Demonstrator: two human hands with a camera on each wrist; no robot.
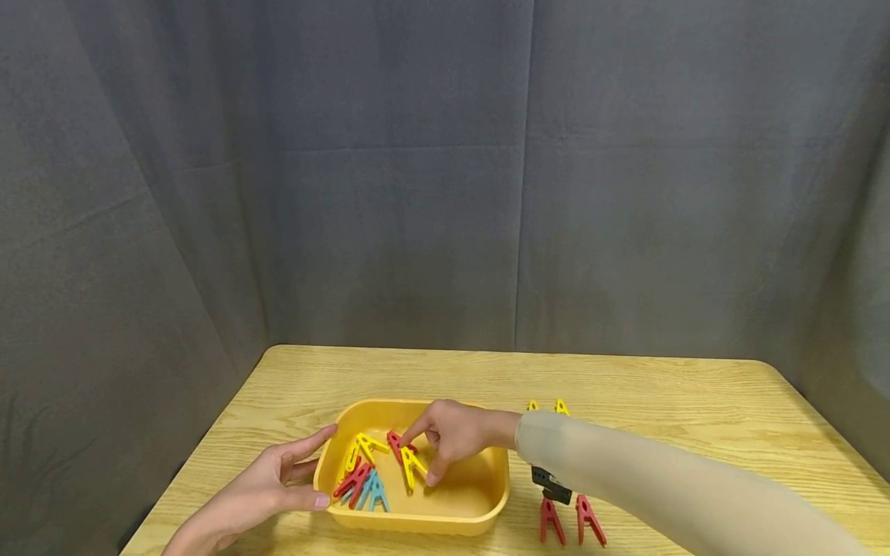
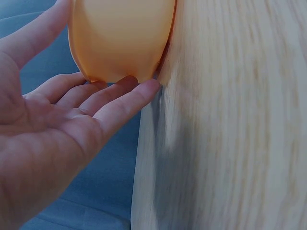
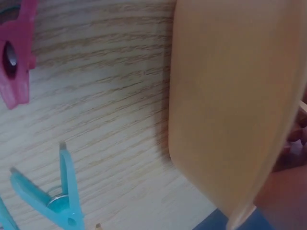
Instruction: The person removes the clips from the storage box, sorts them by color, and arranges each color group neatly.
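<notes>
Right hand (image 1: pixel 452 436) reaches into the shallow yellow plastic tub (image 1: pixel 487 502) near the front edge of the pale wooden table (image 1: pixel 660 401), its thumb and forefinger curled down onto a yellow plastic clothes peg (image 1: pixel 412 466) lying on the tub floor beside a red plastic peg (image 1: pixel 396 444); it seems to be pinching the yellow peg, though the head view is too small to be sure the grip has closed. Left hand (image 1: pixel 267 483) lies flat and relaxed against the tub's left wall, fingers straight, steadying it; the left wrist view shows the fingertips (image 2: pixel 144 88) touching the wall at table level. A clean lift calls for gripping the peg by its two handle ends, clear of the neighbouring pegs, while the left hand stops the tub from sliding; the loose heap of red, yellow and light blue pegs (image 1: pixel 361 483) could snag. Outside the tub lie two red pegs (image 1: pixel 570 521) and two yellow peg tips (image 1: pixel 547 405) behind the beige sleeve (image 1: pixel 626 471); no brand, label or writing can be read on anything.
</notes>
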